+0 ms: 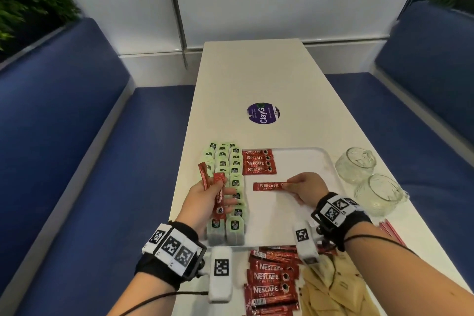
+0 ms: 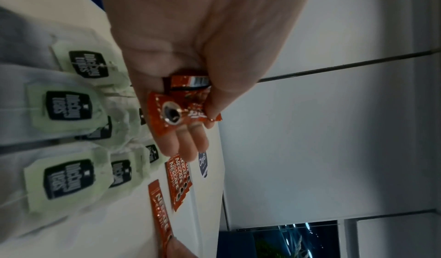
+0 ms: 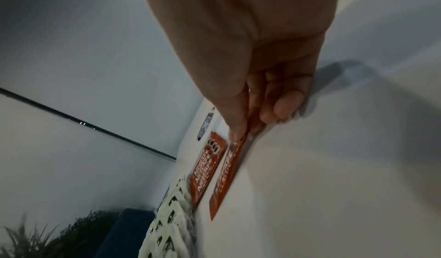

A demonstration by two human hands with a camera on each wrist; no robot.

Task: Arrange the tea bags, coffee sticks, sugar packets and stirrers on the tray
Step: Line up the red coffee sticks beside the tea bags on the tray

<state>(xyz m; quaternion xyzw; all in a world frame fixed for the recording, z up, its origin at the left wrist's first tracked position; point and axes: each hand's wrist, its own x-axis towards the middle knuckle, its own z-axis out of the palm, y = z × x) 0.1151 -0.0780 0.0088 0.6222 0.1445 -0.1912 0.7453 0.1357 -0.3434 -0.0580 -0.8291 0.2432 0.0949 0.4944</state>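
1. The right hand [image 1: 306, 187] pinches one coffee stick [image 1: 269, 186] by its right end, at the centre of the frame over the tray [image 1: 325, 159]. It may land crooked, not parallel to the row of sticks [image 1: 259, 161] above it.
2. The left hand [image 1: 210, 200], lower left, holds spare sticks [image 1: 219, 195] loosely over the tea bags [image 1: 230, 187]; one could slip and disturb them.

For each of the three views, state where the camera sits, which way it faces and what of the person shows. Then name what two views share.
Head: worn on the head, facing forward and down at the tray; both forearms, left hand and right hand show.
Left wrist: looks along the left hand, which holds coffee sticks above the tea bags.
Right wrist: looks along the right hand, whose fingers pinch one coffee stick.
Shared: both wrist views show the row of coffee sticks on the tray.
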